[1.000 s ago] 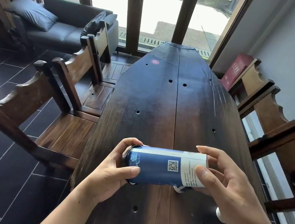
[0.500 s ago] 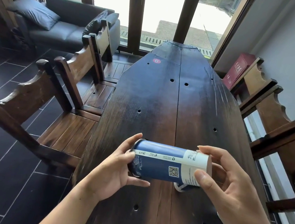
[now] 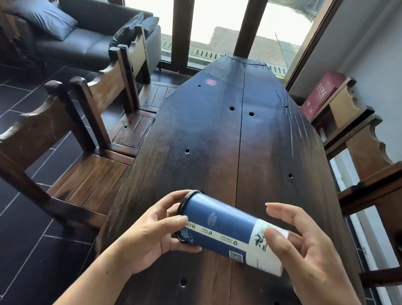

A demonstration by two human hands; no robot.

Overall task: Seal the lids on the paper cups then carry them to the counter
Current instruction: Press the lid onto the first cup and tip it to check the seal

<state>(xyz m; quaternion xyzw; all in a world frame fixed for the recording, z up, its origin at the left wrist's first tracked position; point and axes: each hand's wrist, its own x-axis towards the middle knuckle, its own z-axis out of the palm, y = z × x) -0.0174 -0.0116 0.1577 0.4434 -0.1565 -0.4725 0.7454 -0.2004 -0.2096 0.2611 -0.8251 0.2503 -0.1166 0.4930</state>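
A tall blue and white paper cup (image 3: 226, 227) lies on its side in the air just above the dark wooden table (image 3: 216, 139). Its black lid (image 3: 183, 202) sits on the left end. My left hand (image 3: 157, 233) wraps that lidded end, thumb under, fingers on the rim. My right hand (image 3: 306, 251) grips the white bottom end with thumb and fingers. The lid's face is turned away from me, so its seal is hidden.
Wooden chairs (image 3: 74, 142) line the table's left side and more chairs (image 3: 379, 174) stand on the right by the wall. A red box (image 3: 320, 96) sits at the far right. A dark sofa (image 3: 87, 34) and tall windows lie beyond.
Both hands have turned the cup around its long axis; the QR label has rolled toward the underside. The lidded end has lifted a little, so the cup now slopes down to the right.
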